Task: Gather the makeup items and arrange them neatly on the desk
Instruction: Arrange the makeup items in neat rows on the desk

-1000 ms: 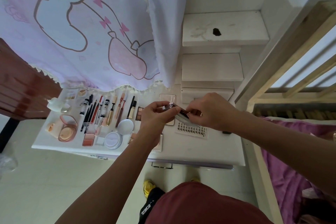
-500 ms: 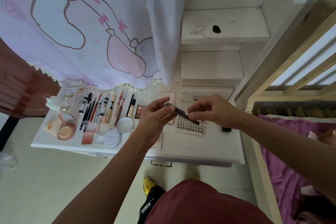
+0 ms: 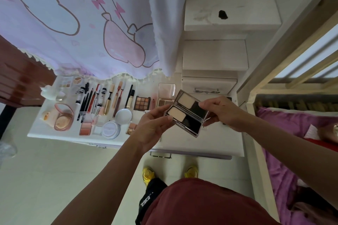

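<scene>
Head view: the main risk is a drop. The open compact [image 3: 188, 115] hangs in the air to the right of the 9-pan eyeshadow palette [image 3: 142, 103], clear of the surface [image 3: 219, 142]. It is tilted, held only by its edges, with the hinge spread wide. If a grip slackens on the way down, I judge it could swing on that hinge and slip. It might then land on the pink-lidded palette [image 3: 166, 90] just right of the 9-pan palette. It could also knock the round white compact [image 3: 123, 116] just below and left of it, spoiling the neat row. A fall might also crack the 2 pale powder pans. Set down open, it may crowd its neighbours, so closing it first looks safer.

The left hand [image 3: 153, 126] lays its thumb [image 3: 162, 119] along the compact's near left edge. Its other fingers curl behind the case, so that side is pinched. The right hand [image 3: 222, 113] has its fingers [image 3: 206, 103] curled close together on the compact's right edge, and the thumb seems to sit lower on that side. Neither hand is spread; each grips the compact and touches nothing else. Whether the compact's upper half is a mirror, I cannot tell.
</scene>
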`<state>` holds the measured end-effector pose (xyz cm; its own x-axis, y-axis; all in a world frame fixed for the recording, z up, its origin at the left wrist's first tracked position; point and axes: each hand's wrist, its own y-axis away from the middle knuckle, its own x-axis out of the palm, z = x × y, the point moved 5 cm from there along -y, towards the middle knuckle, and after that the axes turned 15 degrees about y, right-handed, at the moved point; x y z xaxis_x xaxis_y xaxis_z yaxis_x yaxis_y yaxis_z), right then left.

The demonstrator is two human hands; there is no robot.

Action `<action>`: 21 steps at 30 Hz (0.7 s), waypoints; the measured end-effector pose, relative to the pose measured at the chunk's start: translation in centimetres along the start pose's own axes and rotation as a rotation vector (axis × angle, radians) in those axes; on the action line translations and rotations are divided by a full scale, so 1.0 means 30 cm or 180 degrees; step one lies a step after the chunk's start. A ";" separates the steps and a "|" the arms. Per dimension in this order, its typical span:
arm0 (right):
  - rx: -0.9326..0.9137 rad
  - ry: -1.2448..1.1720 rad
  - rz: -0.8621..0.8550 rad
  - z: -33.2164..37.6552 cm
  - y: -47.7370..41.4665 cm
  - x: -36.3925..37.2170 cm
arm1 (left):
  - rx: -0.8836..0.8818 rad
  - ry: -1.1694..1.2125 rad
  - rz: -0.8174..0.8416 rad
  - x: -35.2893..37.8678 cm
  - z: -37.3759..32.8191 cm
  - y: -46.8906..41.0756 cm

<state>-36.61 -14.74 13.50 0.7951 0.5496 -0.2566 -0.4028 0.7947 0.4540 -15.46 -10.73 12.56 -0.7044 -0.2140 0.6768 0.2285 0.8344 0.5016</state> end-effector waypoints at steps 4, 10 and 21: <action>0.0237 -0.0113 -0.0201 -0.056 -0.023 -0.017 | -0.0009 -0.0577 -0.0208 -0.069 0.041 -0.006; 0.0728 -0.0044 -0.0193 -0.183 -0.082 0.031 | 0.0071 -0.1778 -0.0982 -0.213 0.167 -0.041; 0.0958 0.0480 -0.0159 -0.341 -0.247 0.167 | -0.0694 -0.3196 -0.1295 -0.358 0.339 -0.121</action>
<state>-34.27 -15.25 0.11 0.7253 0.5616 -0.3981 -0.1952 0.7224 0.6633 -15.55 -6.31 -2.02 -0.9565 0.1400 -0.2560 -0.1001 0.6667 0.7386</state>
